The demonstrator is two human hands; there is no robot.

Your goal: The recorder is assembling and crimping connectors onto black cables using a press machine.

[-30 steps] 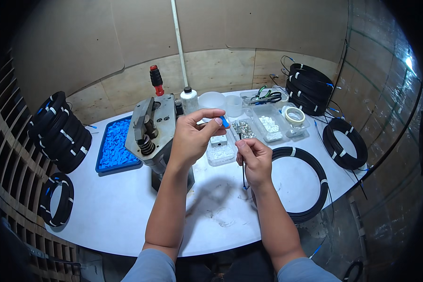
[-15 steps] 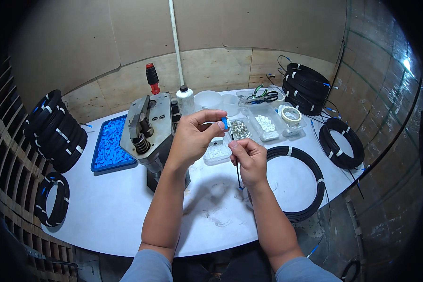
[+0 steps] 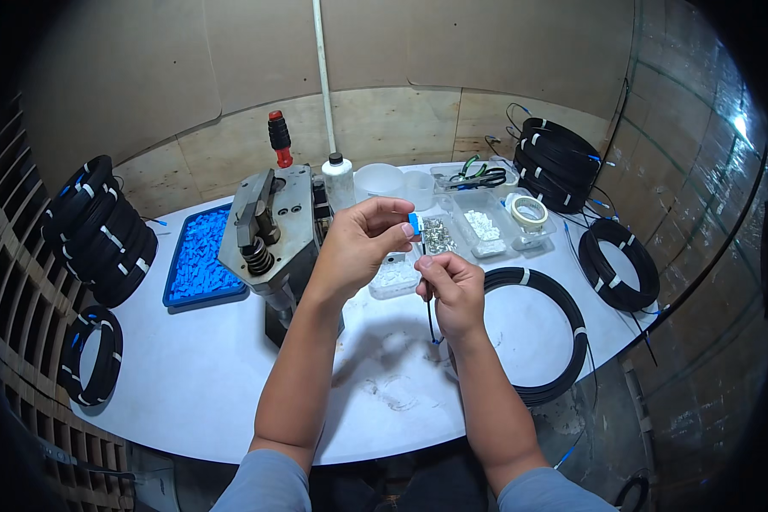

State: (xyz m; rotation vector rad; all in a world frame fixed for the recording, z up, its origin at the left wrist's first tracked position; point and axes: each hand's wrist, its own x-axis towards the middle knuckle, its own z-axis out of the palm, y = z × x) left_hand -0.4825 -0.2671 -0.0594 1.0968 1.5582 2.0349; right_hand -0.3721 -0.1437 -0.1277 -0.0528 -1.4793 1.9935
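My left hand [image 3: 367, 246] pinches a small blue cable connector [image 3: 416, 224] between thumb and fingertips, above the middle of the table. Just below and to the right, my right hand [image 3: 455, 292] is closed on a thin black cable [image 3: 430, 314]. The cable's upper end rises to the connector; whether it sits fully inside cannot be made out. Its lower part hangs under my right hand, with a small blue piece at the bottom. Behind my hands are a clear box of small metal parts [image 3: 439, 236] and a box of white pieces [image 3: 484, 226].
A metal press [image 3: 269, 218] with a red-and-black handle stands left of my hands. Beyond it lies a blue tray [image 3: 203, 302] of blue connector parts. Coiled black cables [image 3: 582, 341] lie right, with stacks at both sides. Tape [image 3: 529, 212], pliers and a white bottle [image 3: 338, 181] stand behind.
The blue connector has turned slightly in my left fingers, showing more of its face. Both hands stay in nearly the same place, and the view has shifted a little.
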